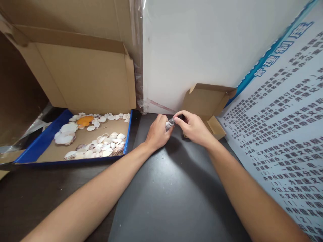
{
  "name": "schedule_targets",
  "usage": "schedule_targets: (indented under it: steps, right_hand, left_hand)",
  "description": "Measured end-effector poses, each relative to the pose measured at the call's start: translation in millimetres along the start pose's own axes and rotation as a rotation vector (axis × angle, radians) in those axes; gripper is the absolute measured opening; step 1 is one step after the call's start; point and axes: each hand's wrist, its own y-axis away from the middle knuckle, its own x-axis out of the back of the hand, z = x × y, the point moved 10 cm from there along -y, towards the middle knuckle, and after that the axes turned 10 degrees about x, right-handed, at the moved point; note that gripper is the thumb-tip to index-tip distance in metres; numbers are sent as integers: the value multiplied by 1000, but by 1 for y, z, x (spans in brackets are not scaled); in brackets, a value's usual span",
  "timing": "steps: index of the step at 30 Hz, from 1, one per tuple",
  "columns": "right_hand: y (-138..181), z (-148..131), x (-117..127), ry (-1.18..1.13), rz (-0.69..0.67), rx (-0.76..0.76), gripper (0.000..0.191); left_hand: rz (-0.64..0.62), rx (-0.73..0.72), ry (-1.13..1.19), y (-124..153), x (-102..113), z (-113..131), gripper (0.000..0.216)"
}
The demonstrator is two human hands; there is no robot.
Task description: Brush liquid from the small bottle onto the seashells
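Both hands meet over the dark tabletop [174, 188], close to the white back wall. My left hand [157, 132] is closed, and a small mottled grey-white shell [170, 124] sticks out of its fingers. My right hand [193, 127] pinches the same shell from the right with fingertips pressed together. A small open cardboard box [205, 101] stands just behind the right hand. To the left lies a blue-edged cardboard tray [45, 139] with several shells [106, 146], mostly white, one orange.
The tray's tall cardboard lid [80, 70] stands upright behind it. A white panel [202, 43] forms the back wall. A printed poster with blue header and black text [285, 134] leans along the right side. More cardboard closes off the far left.
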Motion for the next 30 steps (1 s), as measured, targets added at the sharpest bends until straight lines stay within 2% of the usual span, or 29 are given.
schedule_targets:
  steps: [8, 16, 19, 25, 30]
  right_hand:
    - [-1, -7, 11, 56, -1, 24, 18]
    - [2, 10, 35, -20, 38, -109, 20]
    - [3, 15, 39, -119, 34, -147, 21]
    - [5, 5, 31, -384, -60, -145, 17]
    - [7, -16, 25, -426, -159, -71, 16]
  left_hand:
    - [-40, 35, 19, 0, -3, -5, 21]
    - [-65, 92, 28, -3, -8, -12, 19]
    - [-55, 136, 26, -4, -8, -17, 20]
    - [-79, 153, 24, -4, -9, -18, 19]
    - [-85, 162, 18, -4, -11, -21, 17]
